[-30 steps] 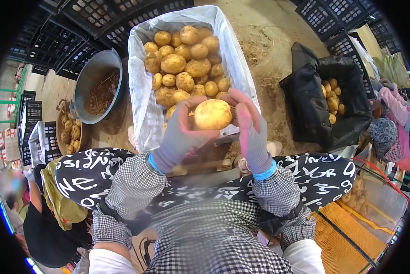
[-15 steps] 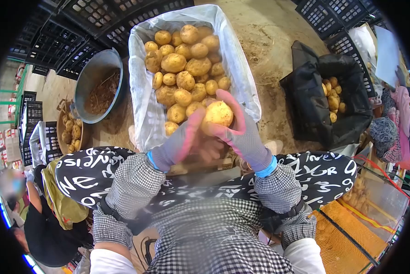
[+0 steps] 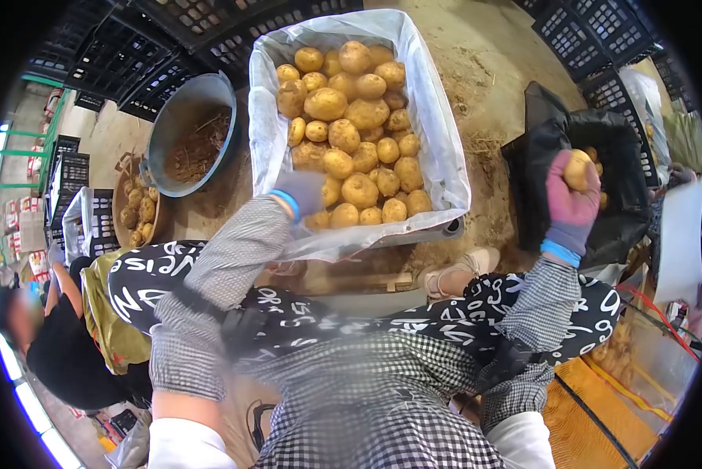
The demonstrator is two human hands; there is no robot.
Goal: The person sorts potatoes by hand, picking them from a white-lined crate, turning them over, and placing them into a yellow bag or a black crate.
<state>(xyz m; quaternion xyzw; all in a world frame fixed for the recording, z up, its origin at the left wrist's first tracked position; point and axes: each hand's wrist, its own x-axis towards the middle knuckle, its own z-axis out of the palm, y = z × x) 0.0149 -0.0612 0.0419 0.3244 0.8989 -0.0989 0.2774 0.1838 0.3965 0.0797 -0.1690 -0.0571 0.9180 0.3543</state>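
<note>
In a pink and grey glove, my right hand (image 3: 573,199) is closed around a potato (image 3: 576,170), above the near left part of a black-lined crate (image 3: 620,234). A few potatoes lie inside that crate. My left hand (image 3: 300,193), gloved and blurred, is over the near left part of a crate lined with white sheeting (image 3: 442,148); its fingers are smeared by motion. Many yellow-brown potatoes (image 3: 343,135) fill the white-lined crate.
At the left stand a blue-grey tub (image 3: 157,133) with dry debris and a basket (image 3: 119,205) of potatoes. Black crates (image 3: 132,51) are stacked behind. A person in black (image 3: 77,359) is at far left. An orange mesh sack (image 3: 593,410) lies at lower right.
My hands have parted. The right one has carried the potato rightwards to the black-lined crate, and the left one has moved slightly left and up over the white-lined crate. The view has shifted.
</note>
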